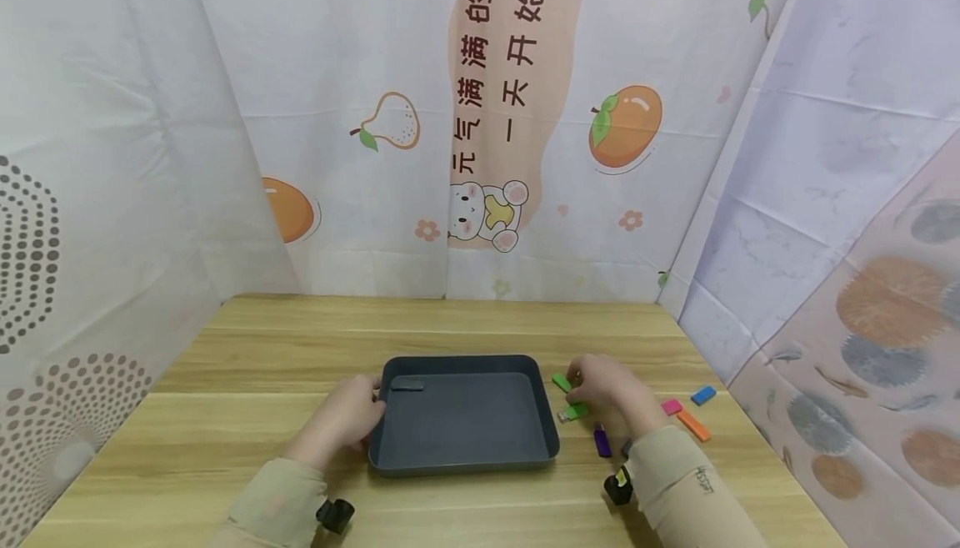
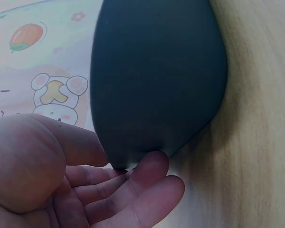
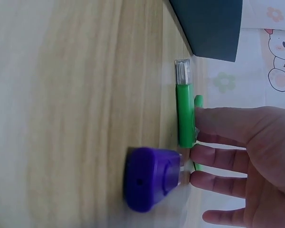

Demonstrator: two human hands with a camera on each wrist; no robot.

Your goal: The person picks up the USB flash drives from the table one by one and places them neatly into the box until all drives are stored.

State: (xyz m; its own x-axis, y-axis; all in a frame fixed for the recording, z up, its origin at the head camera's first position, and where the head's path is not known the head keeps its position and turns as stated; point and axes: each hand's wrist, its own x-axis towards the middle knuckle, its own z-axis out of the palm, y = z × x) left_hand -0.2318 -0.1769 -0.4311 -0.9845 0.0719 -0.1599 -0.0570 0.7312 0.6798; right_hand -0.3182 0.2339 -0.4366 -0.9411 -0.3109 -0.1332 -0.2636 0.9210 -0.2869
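Backdrop: white curtain (image 1: pixel 337 47) printed with fruit, flowers, dark lettering and a cartoon animal; grey-dotted cloth (image 1: pixel 90 264) on the left, patterned cloth (image 1: pixel 847 281) on the right.
Surface: wood-grain top (image 1: pixel 225 414), pale yellow-brown, lit evenly.
Tray: dark grey tray (image 1: pixel 465 435), rectangular, flat on the surface at centre; one dark stick (image 1: pixel 408 384) lies inside, near the far left corner.
Hands, left: left hand (image 1: pixel 349 412) grips the tray's left edge, thumb over the rim, fingers against the outer wall.
Hands, right: right hand (image 1: pixel 604 387) is lowered over the green sticks, right of the tray; whether thumb and forefinger pinch one cannot be told.
Green sticks: near green stick (image 3: pixel 185 114), connector end towards the tray; far green stick (image 1: pixel 562 382) beyond it, its end between thumb and fingers as seen from the head.
Purple stick: purple stick (image 1: pixel 602 440) lies nearer the person than the green pair.
Other sticks: pink stick (image 1: pixel 671 407), orange stick (image 1: pixel 693 425) and blue stick (image 1: pixel 703 395), right of the right forearm; the pink is partly hidden.
Wrists: beige sleeves (image 1: pixel 281 498), each with a small black camera (image 1: pixel 335 515).
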